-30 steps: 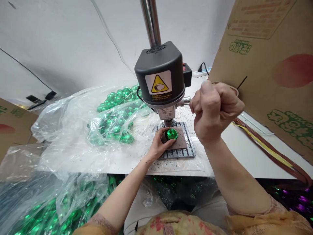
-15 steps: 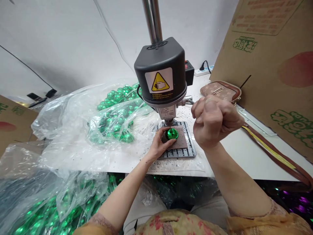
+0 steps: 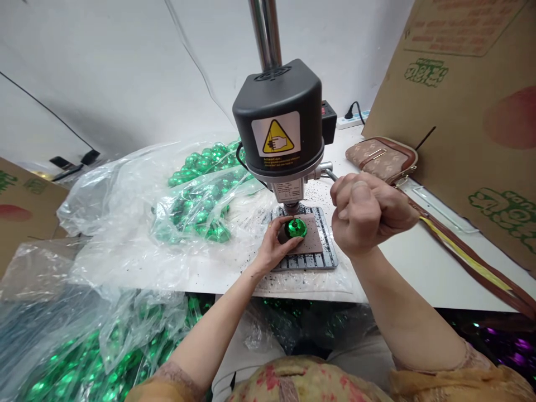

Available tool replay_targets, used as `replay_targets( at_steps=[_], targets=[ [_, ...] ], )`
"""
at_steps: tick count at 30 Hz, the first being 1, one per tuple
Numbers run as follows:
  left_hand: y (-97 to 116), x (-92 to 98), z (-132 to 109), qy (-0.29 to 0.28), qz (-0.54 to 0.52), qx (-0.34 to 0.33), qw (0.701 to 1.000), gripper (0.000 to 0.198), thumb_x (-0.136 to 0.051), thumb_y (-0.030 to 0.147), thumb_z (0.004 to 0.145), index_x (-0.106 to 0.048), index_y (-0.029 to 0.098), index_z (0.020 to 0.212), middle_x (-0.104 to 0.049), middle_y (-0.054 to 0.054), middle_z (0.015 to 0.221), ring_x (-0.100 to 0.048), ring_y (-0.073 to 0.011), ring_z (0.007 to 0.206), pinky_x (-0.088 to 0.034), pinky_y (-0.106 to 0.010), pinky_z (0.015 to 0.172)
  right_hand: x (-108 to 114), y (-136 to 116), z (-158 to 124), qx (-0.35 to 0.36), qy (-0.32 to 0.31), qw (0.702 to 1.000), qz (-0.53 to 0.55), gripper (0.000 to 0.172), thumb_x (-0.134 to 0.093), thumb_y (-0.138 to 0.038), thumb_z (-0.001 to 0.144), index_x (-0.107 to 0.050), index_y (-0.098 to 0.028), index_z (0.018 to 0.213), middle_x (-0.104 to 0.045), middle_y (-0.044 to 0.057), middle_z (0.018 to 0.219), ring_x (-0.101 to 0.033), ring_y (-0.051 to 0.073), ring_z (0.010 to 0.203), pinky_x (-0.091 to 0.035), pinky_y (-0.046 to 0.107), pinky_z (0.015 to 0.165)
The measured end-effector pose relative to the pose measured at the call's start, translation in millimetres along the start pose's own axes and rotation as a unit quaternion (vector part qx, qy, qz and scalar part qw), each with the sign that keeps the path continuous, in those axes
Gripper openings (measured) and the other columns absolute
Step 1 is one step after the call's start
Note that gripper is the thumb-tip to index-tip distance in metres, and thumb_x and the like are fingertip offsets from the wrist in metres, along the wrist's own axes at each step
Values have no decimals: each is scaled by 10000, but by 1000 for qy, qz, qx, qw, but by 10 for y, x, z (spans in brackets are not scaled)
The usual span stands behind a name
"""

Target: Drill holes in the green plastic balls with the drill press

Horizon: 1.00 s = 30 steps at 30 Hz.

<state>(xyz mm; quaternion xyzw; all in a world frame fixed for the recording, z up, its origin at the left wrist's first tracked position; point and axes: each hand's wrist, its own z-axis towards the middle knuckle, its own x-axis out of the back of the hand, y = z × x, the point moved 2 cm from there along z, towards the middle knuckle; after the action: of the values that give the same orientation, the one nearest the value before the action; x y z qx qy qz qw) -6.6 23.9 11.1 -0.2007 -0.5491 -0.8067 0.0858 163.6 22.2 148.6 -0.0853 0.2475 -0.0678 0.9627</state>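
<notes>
Under the chuck of a black bench drill press (image 3: 278, 120), a shiny green ball (image 3: 297, 228) rests on a brownish pad (image 3: 310, 241) over the slotted metal base (image 3: 330, 254). My left hand (image 3: 274, 245) grips the ball from the left, thumb in front and fingers behind. The drill tip meets the ball's top or hangs just over it; I cannot tell which. My right hand (image 3: 368, 212) is a fist around the end of the drill press's feed lever (image 3: 330, 174), whose grip is hidden inside the fingers. Dark shavings lie scattered around the base.
Clear plastic bags with several green balls (image 3: 205, 192) lie left of the drill press, and more green balls (image 3: 84, 357) fill a bag below the table's edge. A handbag (image 3: 381, 159) with its strap and a large cardboard box (image 3: 473, 128) stand at the right. A power strip (image 3: 352, 120) sits behind.
The view has shifted slightly. My right fist has dropped a little relative to the drill press, showing more of the lever. My left hand keeps its hold on the ball.
</notes>
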Motion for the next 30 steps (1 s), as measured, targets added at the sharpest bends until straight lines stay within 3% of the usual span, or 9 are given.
replay_targets(
  at_steps=[16,22,26,30],
  targets=[
    [-35,-18,-13,2,-16,14,1000,514,-777,452,799,-596,237,1228,-623,-82,1219,-575,-264,1159,-439,-412,1017,71,-7,-113,23,-22,999,15,468,-552,-88,835,-186,-178,557,-271,-77,472,-273,28,400,-300,239,418],
    [-36,-18,1,14,-1,13,1000,513,-777,428,802,-593,240,1242,-627,-84,1233,-590,-264,1166,-458,-423,1022,-136,-60,187,-77,30,996,-19,511,-595,-217,896,-221,-202,549,-233,-69,472,-264,47,398,-231,270,420],
    [113,-8,-114,69,79,-46,993,442,-756,368,821,-595,237,1212,-632,-100,1220,-572,-286,1221,-471,-456,1033,-229,-81,352,-119,1,992,-46,489,-600,-281,913,-263,-228,563,-278,-58,475,-300,77,412,-250,309,440],
    [297,-35,-654,140,164,-189,958,502,-765,319,809,-566,282,1269,-627,-110,1197,-626,-274,1117,-557,-435,906,-206,-87,356,-122,4,992,-43,486,-606,-319,913,-264,-235,578,-285,-53,493,-322,89,422,-274,322,458]
  ],
)
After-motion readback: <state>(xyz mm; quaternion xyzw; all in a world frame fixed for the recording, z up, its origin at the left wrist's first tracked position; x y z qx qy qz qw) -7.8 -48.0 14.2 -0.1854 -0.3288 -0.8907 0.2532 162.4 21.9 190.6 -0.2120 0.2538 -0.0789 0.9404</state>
